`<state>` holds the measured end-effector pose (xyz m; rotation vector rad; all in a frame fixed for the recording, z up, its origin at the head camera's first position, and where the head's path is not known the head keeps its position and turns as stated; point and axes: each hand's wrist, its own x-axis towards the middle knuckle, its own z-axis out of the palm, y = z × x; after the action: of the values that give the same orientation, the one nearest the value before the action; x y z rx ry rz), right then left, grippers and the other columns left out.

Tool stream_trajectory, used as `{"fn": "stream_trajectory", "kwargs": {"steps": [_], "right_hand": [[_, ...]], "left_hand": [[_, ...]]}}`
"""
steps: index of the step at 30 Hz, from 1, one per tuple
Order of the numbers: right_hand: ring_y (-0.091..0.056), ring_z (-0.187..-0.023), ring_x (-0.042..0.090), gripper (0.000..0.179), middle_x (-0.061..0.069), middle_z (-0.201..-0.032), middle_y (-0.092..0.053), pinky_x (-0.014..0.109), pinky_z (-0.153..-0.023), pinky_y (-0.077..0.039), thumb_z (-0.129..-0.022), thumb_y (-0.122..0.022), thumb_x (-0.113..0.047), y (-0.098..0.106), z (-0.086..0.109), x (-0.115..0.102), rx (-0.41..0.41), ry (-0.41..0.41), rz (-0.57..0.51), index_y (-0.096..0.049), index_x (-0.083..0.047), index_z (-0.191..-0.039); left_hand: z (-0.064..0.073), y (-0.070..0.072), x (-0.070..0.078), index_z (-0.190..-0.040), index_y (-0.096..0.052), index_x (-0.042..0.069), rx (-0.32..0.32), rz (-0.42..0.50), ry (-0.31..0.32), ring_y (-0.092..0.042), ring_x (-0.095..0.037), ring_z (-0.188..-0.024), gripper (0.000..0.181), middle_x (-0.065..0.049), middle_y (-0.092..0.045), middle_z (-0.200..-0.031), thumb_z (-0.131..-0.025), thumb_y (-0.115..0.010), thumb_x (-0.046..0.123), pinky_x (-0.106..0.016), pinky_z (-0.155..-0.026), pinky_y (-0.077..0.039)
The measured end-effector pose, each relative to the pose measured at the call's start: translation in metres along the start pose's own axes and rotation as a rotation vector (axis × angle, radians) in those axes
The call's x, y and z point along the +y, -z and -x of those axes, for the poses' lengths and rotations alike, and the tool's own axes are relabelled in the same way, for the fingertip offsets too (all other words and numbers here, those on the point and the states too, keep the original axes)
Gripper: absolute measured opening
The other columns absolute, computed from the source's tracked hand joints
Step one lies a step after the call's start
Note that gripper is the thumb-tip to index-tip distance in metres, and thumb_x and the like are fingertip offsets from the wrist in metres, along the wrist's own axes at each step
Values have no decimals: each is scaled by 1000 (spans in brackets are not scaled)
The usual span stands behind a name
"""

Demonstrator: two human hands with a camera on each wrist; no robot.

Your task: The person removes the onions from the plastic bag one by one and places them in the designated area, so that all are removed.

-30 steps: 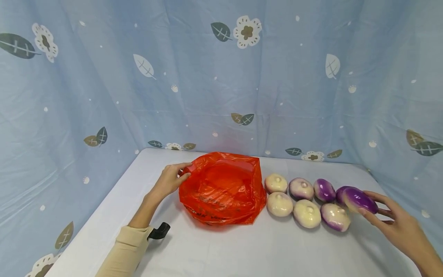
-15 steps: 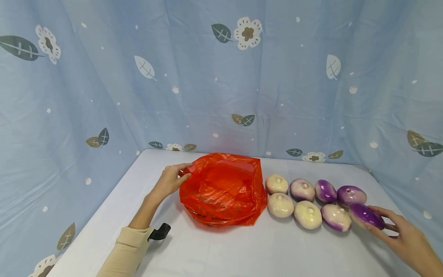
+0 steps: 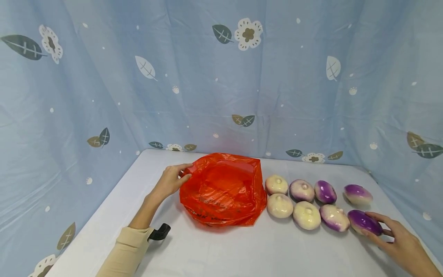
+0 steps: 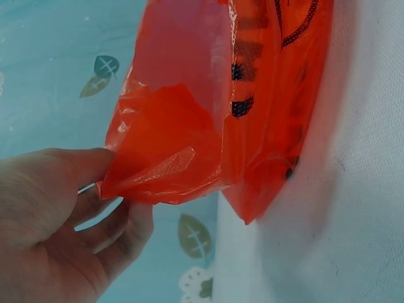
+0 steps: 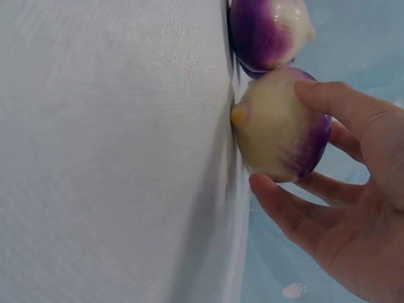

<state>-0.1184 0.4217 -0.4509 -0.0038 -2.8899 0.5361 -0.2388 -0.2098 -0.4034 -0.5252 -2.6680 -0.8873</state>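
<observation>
My left hand (image 3: 171, 180) pinches the left rim of a red plastic bag (image 3: 221, 184), whose mouth gapes toward me. Close up in the left wrist view, the thumb and fingers hold the film's corner (image 4: 145, 183). At the right end of the front row, my right hand (image 3: 398, 234) holds a glossy purple-and-cream onion (image 3: 364, 223) between thumb and fingers. The right wrist view has this onion (image 5: 278, 126) low at the white tabletop, its pale side with a yellowish tip showing. It appears to touch the neighbouring onion (image 5: 268, 31).
Several more onions form two rows right of the bag, such as a cream one (image 3: 307, 215) and a purple one (image 3: 325, 192). One onion (image 3: 358, 194) lies apart at the back right. A black curved piece (image 3: 160, 232) sticks out by the left wrist. Blue patterned cloth (image 3: 214, 77) surrounds the table.
My right hand has lowered the onion toward the near side, beside the front row. The back-right onion has shifted rightward and tipped over. My left hand stays on the bag.
</observation>
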Motion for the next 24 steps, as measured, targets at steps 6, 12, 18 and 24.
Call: {"fn": "stream_trajectory", "kwargs": {"steps": [6,12,18,24], "right_hand": [[-51,-101,57,75,40,-119,-50,58,-72,-54,-85,-73,-44,-1,-1,4,-40,-49,18,-45,11,-129],[-48,-103,57,80,40,-122,-47,59,-75,-53,-85,-72,-47,-1,-2,5,-76,-72,22,-41,11,-131],[-44,-105,58,83,41,-124,-43,61,-77,-51,-88,-69,-49,0,-2,4,-97,-88,18,-37,12,-134],[-46,-103,61,89,43,-125,-39,64,-75,-50,-88,-63,-57,4,-3,4,-149,-139,27,-33,12,-136]], "left_hand": [[0,0,4,-124,-67,5,-7,2,-3,-61,-19,-76,37,-10,-73,-95,-88,-71,8,-21,-56,-47],[0,0,5,-124,-67,6,-5,5,4,-61,-19,-76,37,-10,-73,-95,-88,-71,8,-20,-56,-47],[-1,2,7,-124,-67,7,-5,9,4,-59,-18,-74,37,-7,-71,-86,-88,-72,9,-21,-53,-44],[-1,2,5,-124,-67,8,-12,16,-4,-60,-18,-73,36,-6,-72,-89,-89,-71,11,-21,-53,-44]]}}
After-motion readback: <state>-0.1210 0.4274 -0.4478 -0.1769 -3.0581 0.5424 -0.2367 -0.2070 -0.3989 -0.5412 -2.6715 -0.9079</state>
